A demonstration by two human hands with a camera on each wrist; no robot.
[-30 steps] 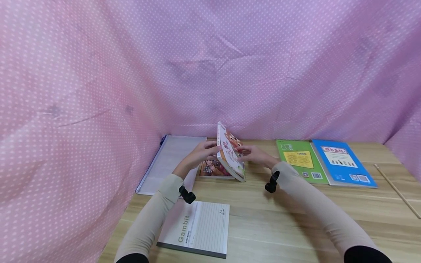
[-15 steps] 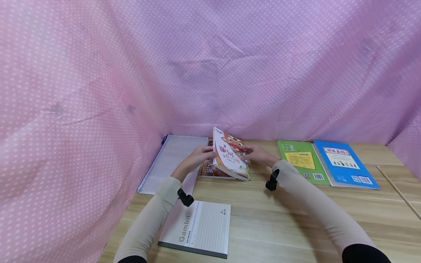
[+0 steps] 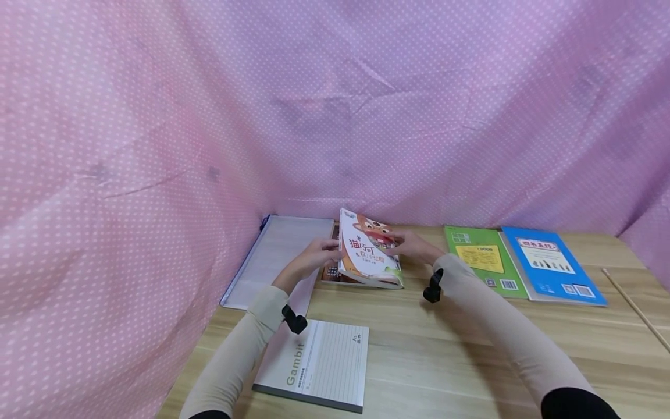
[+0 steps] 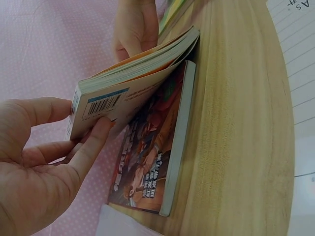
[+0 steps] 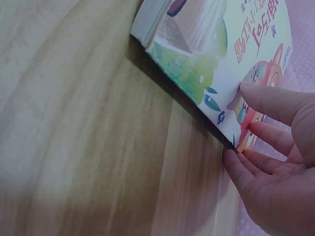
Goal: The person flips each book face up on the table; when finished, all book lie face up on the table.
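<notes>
Left hand point(image 3: 310, 260) and right hand point(image 3: 415, 248) pinch opposite edges of a thick, glossy white paperback point(image 3: 361, 249), tilted over a flat, dark-covered book point(image 4: 142, 169) on the wood-grain table point(image 3: 408, 343).

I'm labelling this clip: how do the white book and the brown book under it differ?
The white book is tilted; the brown book lies flat on the table. The left hand and right hand hold the white book; neither visibly touches the brown book. Both books carry printed lettering.
</notes>
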